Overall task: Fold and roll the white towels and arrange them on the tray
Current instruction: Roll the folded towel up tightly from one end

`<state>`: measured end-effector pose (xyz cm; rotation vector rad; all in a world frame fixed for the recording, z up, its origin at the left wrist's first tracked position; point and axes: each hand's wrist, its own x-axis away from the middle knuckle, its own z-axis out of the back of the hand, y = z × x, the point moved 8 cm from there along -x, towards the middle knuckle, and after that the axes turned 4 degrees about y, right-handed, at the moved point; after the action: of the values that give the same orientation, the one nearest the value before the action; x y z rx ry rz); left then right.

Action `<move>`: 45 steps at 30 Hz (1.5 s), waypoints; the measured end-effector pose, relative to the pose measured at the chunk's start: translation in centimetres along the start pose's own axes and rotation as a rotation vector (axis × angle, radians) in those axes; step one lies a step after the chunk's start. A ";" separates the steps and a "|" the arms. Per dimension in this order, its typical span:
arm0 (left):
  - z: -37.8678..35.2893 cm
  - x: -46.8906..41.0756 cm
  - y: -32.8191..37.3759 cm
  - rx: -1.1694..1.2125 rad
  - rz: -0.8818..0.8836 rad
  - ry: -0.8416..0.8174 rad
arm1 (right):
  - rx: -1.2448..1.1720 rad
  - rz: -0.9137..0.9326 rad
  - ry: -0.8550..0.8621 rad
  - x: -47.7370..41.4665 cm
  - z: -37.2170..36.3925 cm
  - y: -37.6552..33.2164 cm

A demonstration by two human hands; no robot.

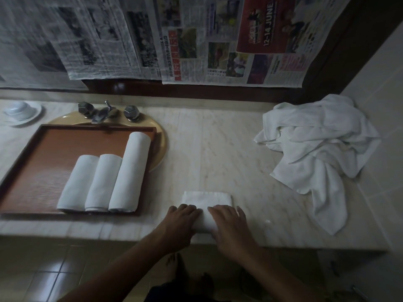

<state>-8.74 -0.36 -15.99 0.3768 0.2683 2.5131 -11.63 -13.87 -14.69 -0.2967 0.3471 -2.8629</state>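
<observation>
A small white towel [207, 200], folded flat and partly rolled at its near end, lies on the marble counter close to the front edge. My left hand [181, 223] and my right hand [231, 225] lie side by side on the rolled part, fingers curved over it. On the brown tray [39, 171] to the left lie three rolled white towels [104, 179] side by side, the right one longest. A heap of loose white towels [316, 149] sits at the counter's right end.
The tray lies over a tan sink [160, 147] with a metal tap and two knobs [106, 112] behind it. A white dish [21, 112] stands at the far left. Newspaper sheets [196, 40] hang on the wall. A tiled wall [383, 105] rises at the right.
</observation>
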 end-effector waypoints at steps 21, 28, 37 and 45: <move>-1.1 2.3 -6.0 0.840 0.757 0.185 | 0.251 0.064 -0.191 -9.9 -0.4 1.5; -3.8 2.7 -1.3 1.807 0.870 0.069 | 0.083 0.031 -0.326 -9.0 -1.2 1.8; -2.4 4.8 -3.2 1.718 0.889 0.368 | 0.033 0.118 -0.084 -3.1 -1.7 -2.4; 4.6 7.9 -8.1 1.692 0.604 0.565 | -1.148 -0.429 0.062 -0.8 1.3 -1.8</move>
<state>-9.34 11.20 -12.17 0.3276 2.8118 2.1365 -10.98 -12.27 -13.14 -0.5022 2.1294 -2.6762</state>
